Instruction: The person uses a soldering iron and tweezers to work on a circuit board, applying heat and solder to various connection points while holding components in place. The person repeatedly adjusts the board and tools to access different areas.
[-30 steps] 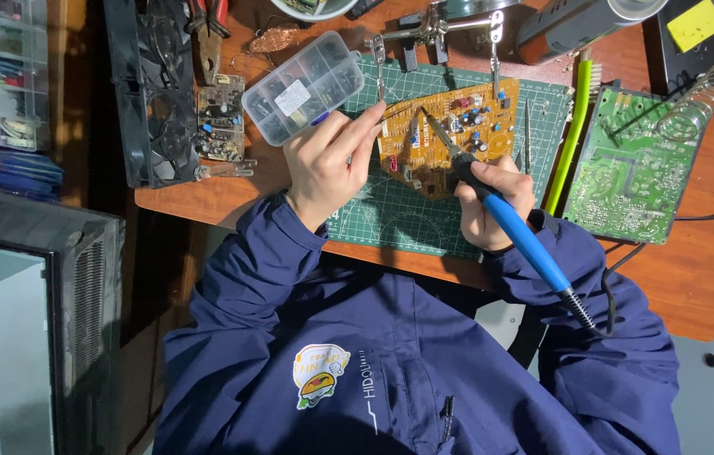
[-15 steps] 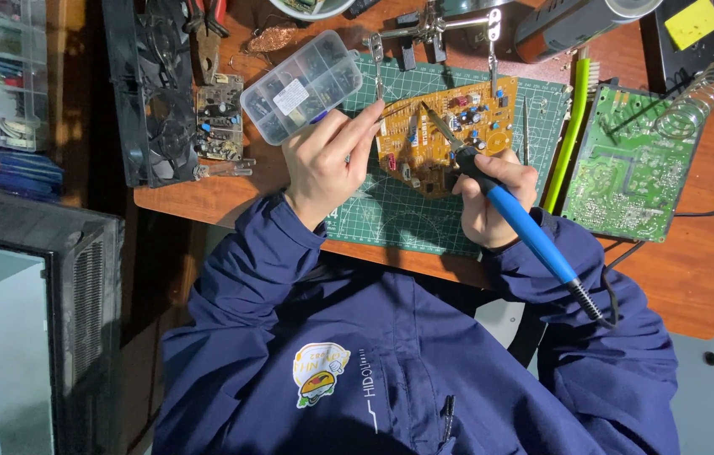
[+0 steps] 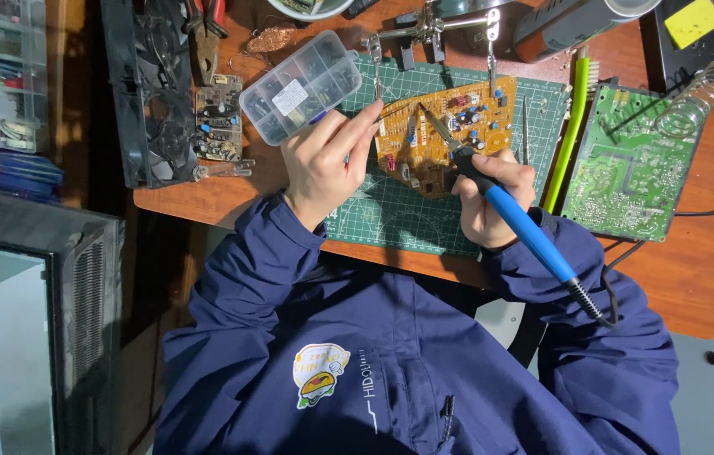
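The right hand (image 3: 492, 198) gripped a blue-handled soldering iron (image 3: 509, 215), tip on an orange circuit board (image 3: 445, 126), while left-hand fingers (image 3: 357, 126) pinched thin solder wire (image 3: 392, 106), joint seemingly unfinished.

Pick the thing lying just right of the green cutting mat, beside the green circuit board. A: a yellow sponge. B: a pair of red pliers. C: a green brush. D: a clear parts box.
C: the green brush lies along the mat's right edge, next to the green board.
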